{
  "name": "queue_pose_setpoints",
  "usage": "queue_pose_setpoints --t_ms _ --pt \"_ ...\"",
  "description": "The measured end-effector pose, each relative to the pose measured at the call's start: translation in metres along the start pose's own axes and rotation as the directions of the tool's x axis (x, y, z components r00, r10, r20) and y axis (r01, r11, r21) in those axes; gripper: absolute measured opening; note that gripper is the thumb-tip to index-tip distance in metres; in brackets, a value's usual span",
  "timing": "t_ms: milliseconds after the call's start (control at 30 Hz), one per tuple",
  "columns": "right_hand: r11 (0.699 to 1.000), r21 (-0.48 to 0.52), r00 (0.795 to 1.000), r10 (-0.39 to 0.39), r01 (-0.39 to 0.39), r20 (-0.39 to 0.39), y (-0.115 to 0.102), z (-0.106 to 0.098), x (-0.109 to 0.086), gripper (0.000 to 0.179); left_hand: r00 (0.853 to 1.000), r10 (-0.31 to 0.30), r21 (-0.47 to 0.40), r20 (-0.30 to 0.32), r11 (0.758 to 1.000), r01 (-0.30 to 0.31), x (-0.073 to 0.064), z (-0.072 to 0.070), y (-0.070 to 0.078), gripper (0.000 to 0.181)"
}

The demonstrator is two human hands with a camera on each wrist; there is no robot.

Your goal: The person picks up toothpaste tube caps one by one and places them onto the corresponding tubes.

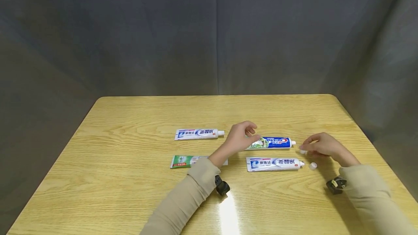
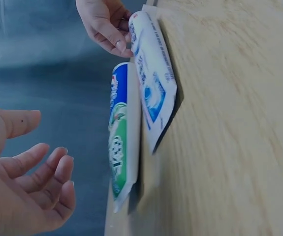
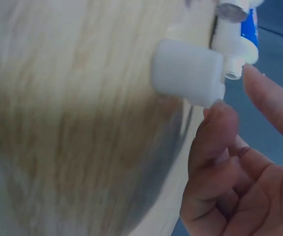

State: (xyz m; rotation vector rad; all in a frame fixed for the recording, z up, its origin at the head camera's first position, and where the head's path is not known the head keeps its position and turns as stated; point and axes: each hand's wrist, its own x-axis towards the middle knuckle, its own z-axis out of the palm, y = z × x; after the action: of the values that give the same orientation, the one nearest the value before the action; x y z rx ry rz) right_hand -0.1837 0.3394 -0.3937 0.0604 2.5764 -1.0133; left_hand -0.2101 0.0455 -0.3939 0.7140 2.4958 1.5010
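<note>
Blue-and-green plastic toothpaste tube (image 1: 277,143) lies crosswise, right of frame centre, nozzle (image 1: 293,143) pointing toward your right hand (image 1: 324,145), digits loosely parted; your relaxed, empty left hand (image 1: 241,137) is nearer its tail (image 2: 124,192).

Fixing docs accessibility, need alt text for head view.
A person's right hand at a white cap, left hand near a blue-and-green toothpaste tube, on a wood-grain table. Two white toothpaste tubes, a partly hidden green-ended tube and another white cap lie nearby.
</note>
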Motion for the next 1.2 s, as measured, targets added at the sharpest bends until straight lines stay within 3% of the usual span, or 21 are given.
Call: queue_pose_setpoints --t_ms 300,500,700,1000,1200 --pt "0.999 0.028 0.999 0.016 -0.017 0.039 0.002 0.005 0.005 0.027 0.998 -0.061 0.09 -0.021 0.994 0.062 0.01 0.014 -0.005 0.033" --pt "1.0 0.01 0.999 0.011 -0.012 0.042 0.001 0.002 0.005 0.025 0.993 -0.118 0.19 -0.027 0.974 0.121 0.014 0.021 -0.007 0.033" --pt "0.997 0.082 0.999 0.004 -0.008 0.049 0.004 -0.004 0.005 0.028 0.983 -0.177 0.241 -0.039 0.954 0.181 0.017 0.023 -0.009 0.033" --pt "0.981 0.189 0.998 0.027 -0.039 0.064 0.005 -0.007 0.006 0.029 0.98 -0.198 0.413 0.003 0.893 0.179 0.019 0.028 -0.014 0.033" --pt "0.977 0.207 0.997 0.037 -0.051 0.074 0.007 -0.006 0.005 0.029 0.978 -0.206 0.446 0.016 0.877 0.177 0.021 0.03 -0.015 0.035"
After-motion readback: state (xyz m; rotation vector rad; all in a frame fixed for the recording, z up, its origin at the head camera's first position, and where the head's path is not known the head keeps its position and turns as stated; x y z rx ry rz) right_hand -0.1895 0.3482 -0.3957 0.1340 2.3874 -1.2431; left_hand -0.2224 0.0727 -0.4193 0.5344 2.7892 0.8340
